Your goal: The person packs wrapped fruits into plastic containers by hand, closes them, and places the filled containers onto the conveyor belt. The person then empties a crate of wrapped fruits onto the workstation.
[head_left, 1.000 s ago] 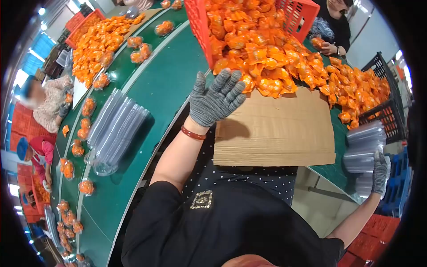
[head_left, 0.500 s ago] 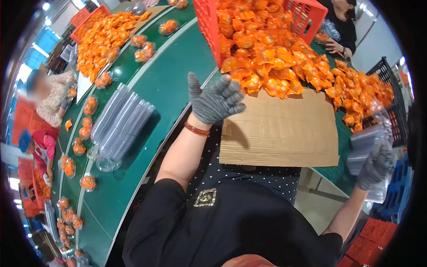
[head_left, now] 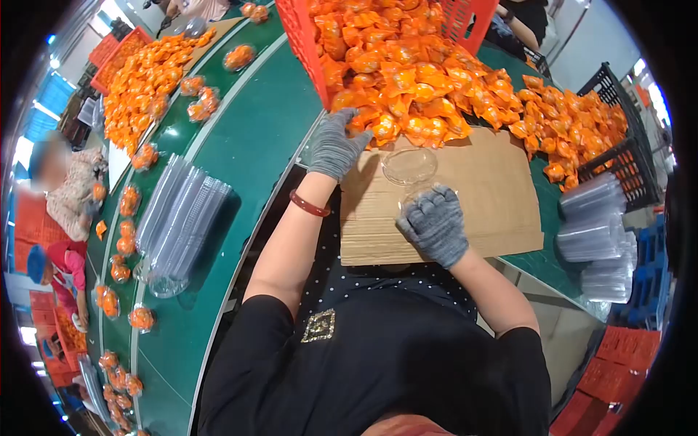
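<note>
Clear plastic container: see-through, rounded, lying mid-frame, its near part hidden under the gloved right hand.
Orange-wrapped pieces: glossy, crinkled, heaped loosely at upper centre of the frame, lowest ones near the container.

I register a pale wall at two o'clock, light floor at four, green table from seven to eleven, bright lights at ten.

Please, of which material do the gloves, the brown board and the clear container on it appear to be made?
Gloves: probably knitted fabric, matte; mottled grey with fine lines.
Brown board: seemingly corrugated cardboard, matte; parallel ridges show.
Clear container: likely thin plastic, glossy; the board shows through and the rim catches light.
</note>
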`<state>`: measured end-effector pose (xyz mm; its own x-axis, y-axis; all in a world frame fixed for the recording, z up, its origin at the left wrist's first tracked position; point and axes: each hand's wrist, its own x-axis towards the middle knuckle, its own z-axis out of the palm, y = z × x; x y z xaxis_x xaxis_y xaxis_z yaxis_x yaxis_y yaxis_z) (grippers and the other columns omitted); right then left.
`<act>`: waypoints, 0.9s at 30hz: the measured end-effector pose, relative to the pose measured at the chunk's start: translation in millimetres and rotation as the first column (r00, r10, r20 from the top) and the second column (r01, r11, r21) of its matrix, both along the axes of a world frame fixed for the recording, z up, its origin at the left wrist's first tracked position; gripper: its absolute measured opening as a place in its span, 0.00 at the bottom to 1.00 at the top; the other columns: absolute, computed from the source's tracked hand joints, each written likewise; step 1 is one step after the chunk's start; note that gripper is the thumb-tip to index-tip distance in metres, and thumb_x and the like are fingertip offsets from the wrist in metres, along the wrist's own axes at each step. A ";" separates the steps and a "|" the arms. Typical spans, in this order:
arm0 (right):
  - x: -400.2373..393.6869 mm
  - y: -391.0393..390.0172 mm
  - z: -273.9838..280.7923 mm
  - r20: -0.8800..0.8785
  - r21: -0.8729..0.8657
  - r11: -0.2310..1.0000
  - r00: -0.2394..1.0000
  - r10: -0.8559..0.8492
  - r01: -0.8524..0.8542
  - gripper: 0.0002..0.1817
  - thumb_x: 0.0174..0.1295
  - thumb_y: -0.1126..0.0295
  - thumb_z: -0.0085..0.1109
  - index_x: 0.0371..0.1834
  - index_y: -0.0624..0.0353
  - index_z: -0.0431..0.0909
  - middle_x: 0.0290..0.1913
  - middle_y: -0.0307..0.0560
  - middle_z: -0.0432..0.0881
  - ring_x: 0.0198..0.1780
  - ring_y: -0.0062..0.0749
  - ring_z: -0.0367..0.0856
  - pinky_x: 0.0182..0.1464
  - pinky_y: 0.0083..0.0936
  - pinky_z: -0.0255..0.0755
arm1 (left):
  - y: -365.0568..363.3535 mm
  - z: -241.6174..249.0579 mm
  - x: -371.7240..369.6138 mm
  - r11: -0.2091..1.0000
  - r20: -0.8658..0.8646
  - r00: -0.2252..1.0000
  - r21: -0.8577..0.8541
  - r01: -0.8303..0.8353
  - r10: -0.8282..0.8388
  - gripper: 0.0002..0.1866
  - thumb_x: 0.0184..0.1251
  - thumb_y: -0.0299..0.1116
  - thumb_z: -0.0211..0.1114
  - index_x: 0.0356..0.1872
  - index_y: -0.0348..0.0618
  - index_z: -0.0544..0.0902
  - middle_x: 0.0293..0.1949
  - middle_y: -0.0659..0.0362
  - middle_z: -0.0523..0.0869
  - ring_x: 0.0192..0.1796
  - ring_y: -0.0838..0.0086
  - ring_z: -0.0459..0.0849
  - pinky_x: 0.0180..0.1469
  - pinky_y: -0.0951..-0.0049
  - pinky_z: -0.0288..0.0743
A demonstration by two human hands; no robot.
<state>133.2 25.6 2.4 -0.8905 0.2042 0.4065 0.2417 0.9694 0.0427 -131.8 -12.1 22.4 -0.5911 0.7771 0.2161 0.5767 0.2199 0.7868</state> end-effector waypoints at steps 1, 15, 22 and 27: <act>-1.4 1.4 4.9 0.017 -0.020 1.000 1.000 0.009 -0.009 0.17 0.60 0.50 0.63 0.38 0.52 0.84 0.39 0.46 0.81 0.49 0.42 0.78 0.64 0.48 0.64 | 2.3 7.3 4.6 0.994 -0.250 0.968 -0.103 -0.045 0.018 0.28 0.57 0.41 0.79 0.57 0.42 0.84 0.55 0.47 0.85 0.58 0.55 0.82 0.63 0.55 0.77; -28.7 183.9 8.7 -0.213 -0.121 0.958 0.935 -0.282 0.261 0.23 0.67 0.64 0.60 0.66 0.50 0.77 0.61 0.53 0.81 0.58 0.47 0.83 0.61 0.39 0.77 | 38.7 5.5 25.5 0.901 -0.767 0.536 -0.434 -0.026 -0.354 0.26 0.67 0.32 0.64 0.67 0.62 0.79 0.56 0.55 0.82 0.58 0.59 0.83 0.57 0.58 0.78; -53.1 191.2 30.5 0.041 0.049 0.877 0.877 -0.479 0.477 0.12 0.64 0.64 0.63 0.48 0.53 0.86 0.45 0.47 0.87 0.48 0.45 0.85 0.54 0.42 0.79 | 50.0 13.1 16.4 0.819 -0.649 0.616 -0.574 -0.011 -0.447 0.25 0.72 0.43 0.62 0.70 0.63 0.74 0.50 0.48 0.85 0.46 0.55 0.90 0.45 0.55 0.83; -17.2 186.2 23.5 -0.376 -0.567 0.802 0.806 -0.456 0.189 0.09 0.60 0.72 0.70 0.43 0.59 0.86 0.42 0.47 0.87 0.45 0.40 0.84 0.54 0.37 0.80 | 43.7 23.2 14.2 0.785 -0.634 0.576 -0.619 0.021 -0.515 0.28 0.74 0.45 0.61 0.74 0.67 0.71 0.49 0.48 0.86 0.48 0.52 0.89 0.48 0.55 0.84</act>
<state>115.9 211.8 25.9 -0.4516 0.7272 0.5170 0.4021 0.6831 -0.6096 -117.6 31.6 45.6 -0.1482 0.9889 -0.0060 0.9797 0.1460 -0.1376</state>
